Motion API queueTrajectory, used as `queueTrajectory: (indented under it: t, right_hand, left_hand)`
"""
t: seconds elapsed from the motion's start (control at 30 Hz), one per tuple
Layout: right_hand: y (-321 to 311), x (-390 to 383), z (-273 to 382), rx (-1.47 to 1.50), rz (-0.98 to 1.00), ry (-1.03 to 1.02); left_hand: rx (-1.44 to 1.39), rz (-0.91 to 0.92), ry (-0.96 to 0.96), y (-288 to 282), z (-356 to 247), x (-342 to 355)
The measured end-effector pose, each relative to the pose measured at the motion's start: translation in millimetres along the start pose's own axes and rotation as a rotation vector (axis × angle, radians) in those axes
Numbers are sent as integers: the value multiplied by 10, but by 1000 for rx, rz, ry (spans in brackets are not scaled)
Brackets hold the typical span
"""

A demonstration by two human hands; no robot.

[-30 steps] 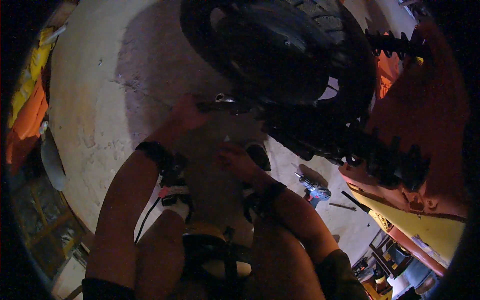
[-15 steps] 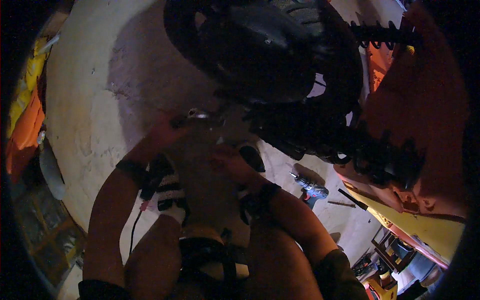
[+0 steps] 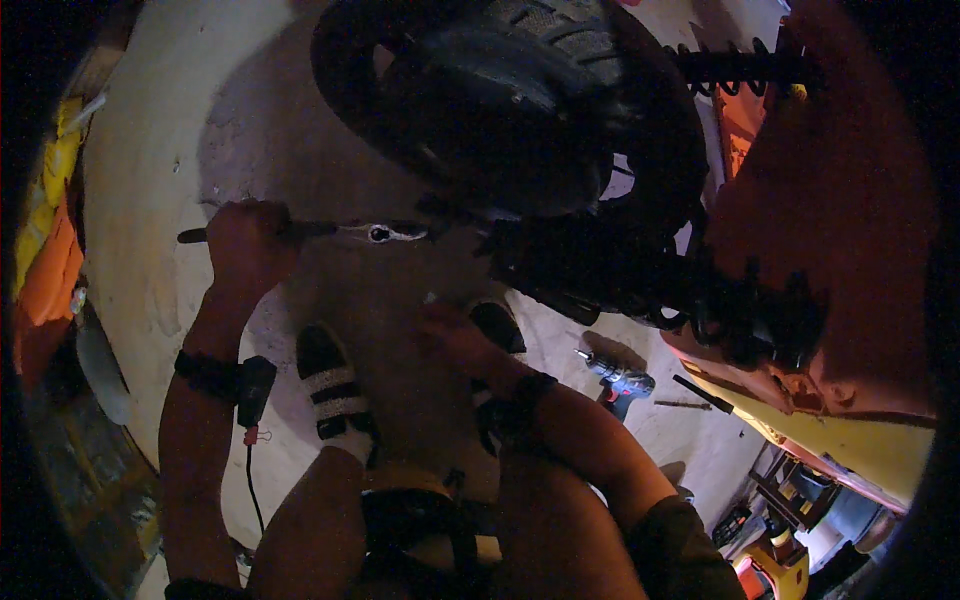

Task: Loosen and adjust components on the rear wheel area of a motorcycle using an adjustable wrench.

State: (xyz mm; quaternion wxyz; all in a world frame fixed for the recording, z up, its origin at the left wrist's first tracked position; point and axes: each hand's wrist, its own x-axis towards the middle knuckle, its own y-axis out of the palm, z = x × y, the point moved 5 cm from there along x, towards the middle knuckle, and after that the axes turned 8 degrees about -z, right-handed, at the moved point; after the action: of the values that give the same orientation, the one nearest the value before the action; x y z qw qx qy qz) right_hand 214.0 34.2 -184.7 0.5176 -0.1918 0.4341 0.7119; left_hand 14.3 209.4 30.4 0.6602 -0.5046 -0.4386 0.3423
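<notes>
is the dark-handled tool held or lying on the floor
The tool is held: left hand wraps round its handle, metal head sticking out rightward.

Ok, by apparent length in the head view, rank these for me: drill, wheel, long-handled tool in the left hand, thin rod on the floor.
1. Wheel
2. Long-handled tool, partly covered by the left hand
3. Drill
4. Thin rod

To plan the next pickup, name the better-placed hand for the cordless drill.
Probably the right hand: it's nearer the cordless drill, though too dark to tell if empty; the left hand, farther off, grips a metal-headed tool.
</notes>
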Motion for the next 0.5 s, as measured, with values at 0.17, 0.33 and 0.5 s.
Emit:
queueTrajectory:
  t: [0.17, 0.33, 0.5]
  right_hand:
    - [-227, 83, -213, -268, 134, -413]
    - [-577, 209, -588, 106, 185, -303]
    - [42, -41, -25, -38, 79, -165]
  left_hand:
    - [-44, -51, 75, -78, -199, 160]
    - [7, -31, 71, -116, -369, 258]
    - [126, 30, 110, -326, -129, 213]
